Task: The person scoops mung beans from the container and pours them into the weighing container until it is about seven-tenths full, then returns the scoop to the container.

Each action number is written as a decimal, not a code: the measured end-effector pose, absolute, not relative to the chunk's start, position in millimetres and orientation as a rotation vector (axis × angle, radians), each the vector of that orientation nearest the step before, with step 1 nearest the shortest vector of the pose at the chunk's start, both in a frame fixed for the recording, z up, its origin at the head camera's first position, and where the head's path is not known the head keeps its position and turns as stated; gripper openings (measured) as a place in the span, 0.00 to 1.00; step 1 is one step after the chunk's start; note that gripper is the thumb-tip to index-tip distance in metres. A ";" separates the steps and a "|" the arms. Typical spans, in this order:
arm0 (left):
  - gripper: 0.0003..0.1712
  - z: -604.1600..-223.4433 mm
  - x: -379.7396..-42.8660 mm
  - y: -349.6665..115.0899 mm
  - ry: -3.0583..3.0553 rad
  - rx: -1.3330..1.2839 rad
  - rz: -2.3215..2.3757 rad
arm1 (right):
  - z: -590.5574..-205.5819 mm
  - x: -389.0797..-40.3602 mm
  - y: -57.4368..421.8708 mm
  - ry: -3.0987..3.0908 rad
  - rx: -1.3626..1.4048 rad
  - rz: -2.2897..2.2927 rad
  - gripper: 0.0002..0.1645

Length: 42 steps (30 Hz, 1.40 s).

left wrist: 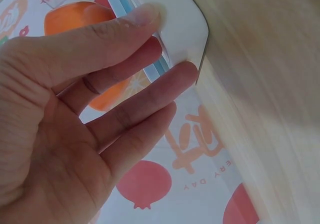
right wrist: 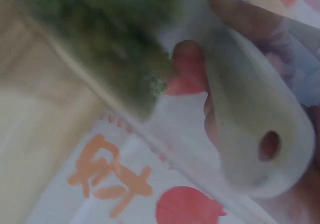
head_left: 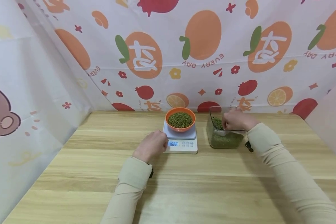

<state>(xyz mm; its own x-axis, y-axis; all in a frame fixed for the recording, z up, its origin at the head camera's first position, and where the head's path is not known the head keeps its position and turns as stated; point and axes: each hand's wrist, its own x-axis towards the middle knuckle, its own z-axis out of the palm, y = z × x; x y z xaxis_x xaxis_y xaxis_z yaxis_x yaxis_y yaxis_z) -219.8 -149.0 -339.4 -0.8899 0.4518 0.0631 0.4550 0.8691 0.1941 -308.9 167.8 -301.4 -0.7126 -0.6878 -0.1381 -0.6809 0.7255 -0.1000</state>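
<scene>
A white kitchen scale point(head_left: 188, 149) with a lit display stands on the table. On its platform sits an orange bowl point(head_left: 193, 123) filled with mung beans point(head_left: 180, 120). My left hand point(head_left: 153, 143) is at the scale's left front corner, and in the left wrist view its thumb and fingertips lie along the white edge, fingers only slightly bent. To the right, my right hand point(head_left: 236, 120) reaches into a clear square container point(head_left: 212, 141) holding more mung beans. It grips a white scoop by its handle point(right wrist: 250, 114), which has a hole near the end; the beans blur the scoop's front.
The light wood table point(head_left: 81, 174) runs back to a printed cloth point(head_left: 168, 81) with fruit patterns, which hangs right behind the bowl and container. Another cloth wall point(head_left: 44, 93) borders the left side.
</scene>
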 end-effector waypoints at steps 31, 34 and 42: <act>0.16 -343.0 -221.4 -149.9 -3.001 -0.741 -0.308 | -309.4 -316.5 168.5 2.668 -0.947 -0.148 0.09; 0.17 -342.8 -221.4 -149.7 -3.001 -0.743 -0.316 | -309.2 -316.8 169.1 2.661 -0.950 -0.137 0.09; 0.19 -343.7 -222.1 -149.0 -3.008 -0.733 -0.323 | -309.5 -316.2 169.6 2.646 -0.961 -0.147 0.09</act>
<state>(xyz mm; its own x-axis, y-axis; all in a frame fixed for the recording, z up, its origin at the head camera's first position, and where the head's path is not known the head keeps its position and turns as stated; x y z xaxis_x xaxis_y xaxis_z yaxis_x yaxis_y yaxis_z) -222.1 -149.0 -343.7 -0.8888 0.4519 0.0766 0.4578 0.8677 0.1937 -316.2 169.6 -309.5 -0.7218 -0.6399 -0.2636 -0.6069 0.7683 -0.2033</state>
